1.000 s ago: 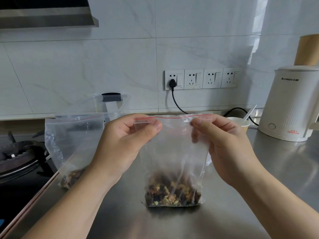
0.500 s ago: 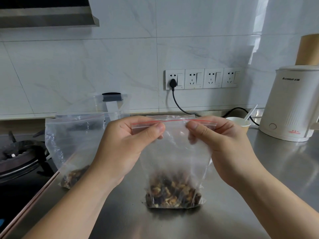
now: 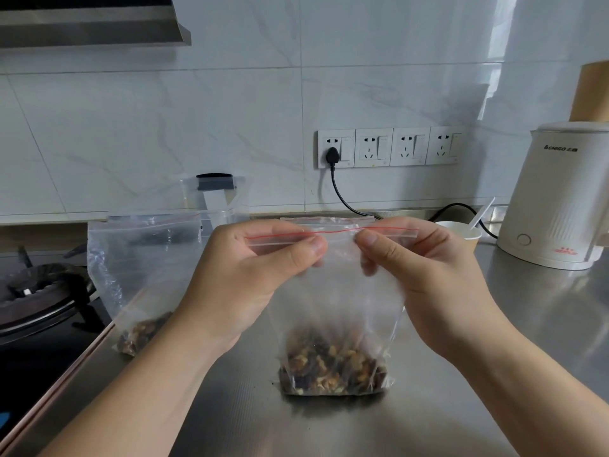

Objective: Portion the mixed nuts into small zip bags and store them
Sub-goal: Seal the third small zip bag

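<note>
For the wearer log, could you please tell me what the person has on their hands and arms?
Nothing shows on either: the left hand and right hand are bare, with no gloves, rings, watch or bracelet in view. Both forearms are bare to the frame edge, so no sleeve appears. Fingernails look short and unpainted.

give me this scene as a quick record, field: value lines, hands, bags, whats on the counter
left hand: pinching zip strip of front bag
right hand: pinching same strip
front bag: upright on steel counter, mixed nuts at bottom
second bag: left, near stove, some nuts inside
kettle: white, far right
paper cup: beside kettle, holds spoon
</note>
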